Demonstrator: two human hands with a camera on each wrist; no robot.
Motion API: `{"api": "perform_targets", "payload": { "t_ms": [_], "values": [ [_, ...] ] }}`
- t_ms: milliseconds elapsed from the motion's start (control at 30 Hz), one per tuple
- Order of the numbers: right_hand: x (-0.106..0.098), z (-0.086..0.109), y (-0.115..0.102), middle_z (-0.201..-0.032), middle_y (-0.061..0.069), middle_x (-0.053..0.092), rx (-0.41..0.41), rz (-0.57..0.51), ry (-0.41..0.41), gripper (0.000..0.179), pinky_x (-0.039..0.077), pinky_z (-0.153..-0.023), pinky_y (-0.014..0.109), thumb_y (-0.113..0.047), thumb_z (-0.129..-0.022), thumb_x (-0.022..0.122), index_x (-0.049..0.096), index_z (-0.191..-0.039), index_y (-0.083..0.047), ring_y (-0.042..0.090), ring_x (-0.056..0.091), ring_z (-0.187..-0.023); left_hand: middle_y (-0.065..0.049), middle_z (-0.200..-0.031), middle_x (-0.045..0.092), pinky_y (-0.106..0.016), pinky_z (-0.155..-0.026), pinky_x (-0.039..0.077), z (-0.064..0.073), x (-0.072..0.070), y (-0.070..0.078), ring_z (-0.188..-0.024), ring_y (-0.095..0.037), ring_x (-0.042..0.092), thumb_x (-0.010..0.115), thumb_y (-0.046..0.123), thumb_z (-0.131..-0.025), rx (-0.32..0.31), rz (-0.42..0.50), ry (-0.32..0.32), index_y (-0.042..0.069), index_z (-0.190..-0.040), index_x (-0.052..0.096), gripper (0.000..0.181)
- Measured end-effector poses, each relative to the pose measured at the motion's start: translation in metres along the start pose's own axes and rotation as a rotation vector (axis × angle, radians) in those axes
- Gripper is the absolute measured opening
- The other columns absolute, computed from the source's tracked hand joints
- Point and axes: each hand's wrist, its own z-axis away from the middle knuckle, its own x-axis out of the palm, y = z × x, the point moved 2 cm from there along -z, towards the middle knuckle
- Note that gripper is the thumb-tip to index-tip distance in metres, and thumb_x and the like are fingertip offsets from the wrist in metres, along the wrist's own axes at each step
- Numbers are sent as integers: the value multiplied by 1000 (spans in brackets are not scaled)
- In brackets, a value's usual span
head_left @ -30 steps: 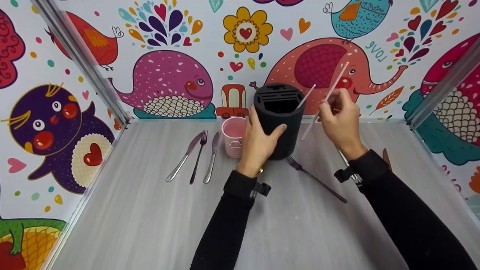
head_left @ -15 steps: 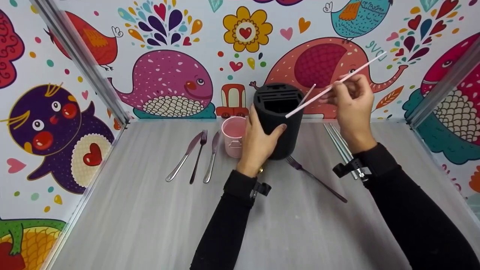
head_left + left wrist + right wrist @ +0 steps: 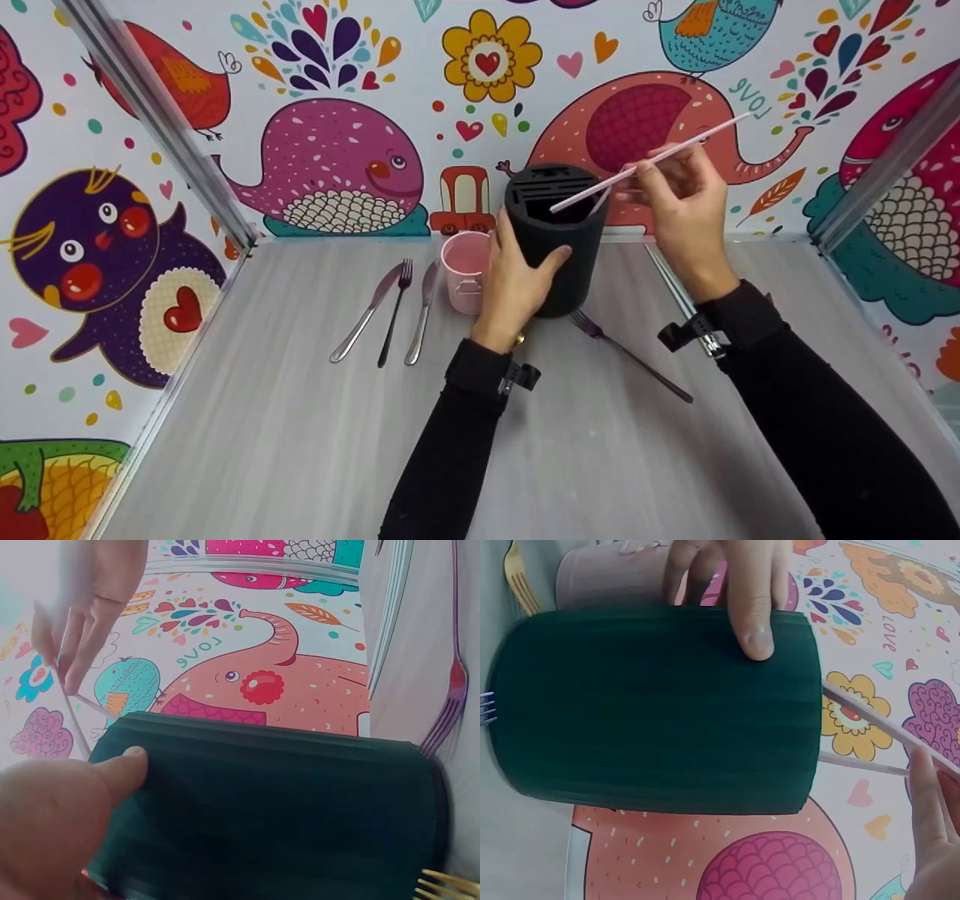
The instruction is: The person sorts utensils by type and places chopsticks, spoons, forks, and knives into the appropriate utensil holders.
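My left hand grips the side of a black, ribbed utensil holder with a slotted top and one wide opening. My right hand pinches a pink chopstick slantwise above the holder. Its lower end overlaps the wide opening in the head view. A second pink chopstick leans out of the holder's right side. In the left wrist view, my left thumb lies along the holder's wall near the rim.
A pink cup stands left of the holder, by two knives and a fork. A dark fork lies in front. Pale green chopsticks lie under the right wrist. A gold fork shows beside the holder's base. Patterned walls enclose the table.
My right hand has tilted the pink chopstick from steep to slanting, then moved it left so its lower end is over the holder's opening. The left hand and holder have stayed put.
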Motion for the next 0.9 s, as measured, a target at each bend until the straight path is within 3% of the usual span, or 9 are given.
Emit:
{"api": "perform_targets", "payload": {
  "t_ms": [200,333,433,700,900],
  "values": [
    [7,2,4,-110,22,80,-40,166,-26,26,68,-81,35,-7,-104,76,66,-121,10,27,84,-93,-15,-180,33,-54,-134,38,0,-1,1,-159,-31,46,81,57,-98,0,8,-2,16,-178,13,113],
    [7,4,7,-110,17,81,-46,289,-22,26,68,-82,34,-12,-105,76,70,-122,6,26,83,-94,-16,-180,32,-55,-133,38,0,-1,3,-160,-32,46,80,57,-98,-9,-3,-4,15,-178,13,114],
    [6,4,8,-108,12,82,-38,325,-15,24,68,-82,33,-13,-105,75,71,-121,4,25,83,-93,-17,-180,33,-55,-133,38,0,-1,3,-160,-32,46,80,57,-98,-9,-13,-3,15,-179,13,114],
    [4,1,2,-107,20,78,-94,338,-4,17,67,-80,26,-13,-107,71,72,-118,0,23,81,-88,-16,-180,33,-52,-134,38,1,-1,3,-161,-30,45,80,59,-97,3,-23,-2,17,-179,12,114],
    [6,5,6,-105,18,79,-93,480,-23,24,66,-81,21,-18,-107,71,75,-119,3,12,80,-85,-15,-180,33,-54,-134,37,0,-1,2,-161,-29,45,80,58,-98,-18,-23,0,18,-179,12,113]
  ]
}}
